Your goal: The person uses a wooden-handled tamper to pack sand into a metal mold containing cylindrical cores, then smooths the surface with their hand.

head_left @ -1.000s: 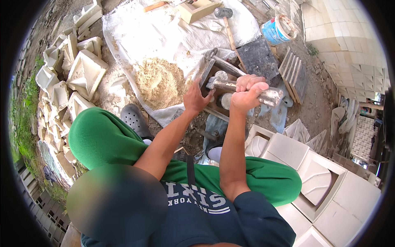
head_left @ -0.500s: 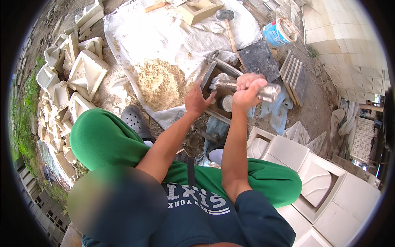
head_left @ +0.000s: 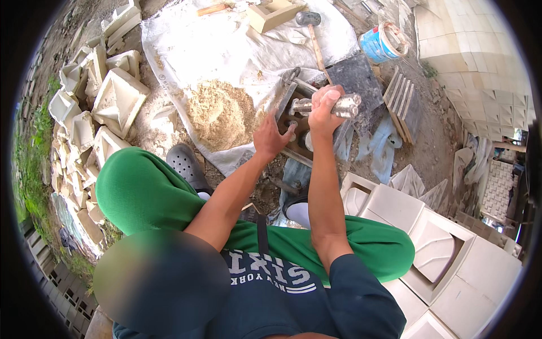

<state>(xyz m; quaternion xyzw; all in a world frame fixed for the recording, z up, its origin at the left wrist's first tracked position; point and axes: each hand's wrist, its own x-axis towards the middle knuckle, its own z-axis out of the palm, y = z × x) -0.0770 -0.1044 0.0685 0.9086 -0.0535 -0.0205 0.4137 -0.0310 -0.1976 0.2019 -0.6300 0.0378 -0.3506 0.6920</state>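
Observation:
In front of me stands a dark box-shaped mould [head_left: 279, 109], with sandy material and pale round parts inside. My left hand [head_left: 270, 137] rests at its left rim, thumb and forefinger spread apart, the thumb reaching over the inside. My right hand [head_left: 326, 111] is closed round a thick, silvery, rough-ended bar-like tool [head_left: 348, 106], held above the mould's right side. The tool's left end reaches over the mould. My right hand and forearm hide part of the mould.
A heap of sandy powder [head_left: 220, 116] lies on a white sheet [head_left: 186, 45]. Beyond are a mallet [head_left: 308, 20], a blue bucket [head_left: 378, 46] and a dark flat board [head_left: 355, 79]. Pale cast blocks [head_left: 121, 101] pile at left; more blocks [head_left: 395, 206] stand at right. Slats [head_left: 402, 104] lean nearby.
My right hand has moved a little left and away from me, taking the bar-like tool along and tilting it. My left hand has stayed at the mould's rim.

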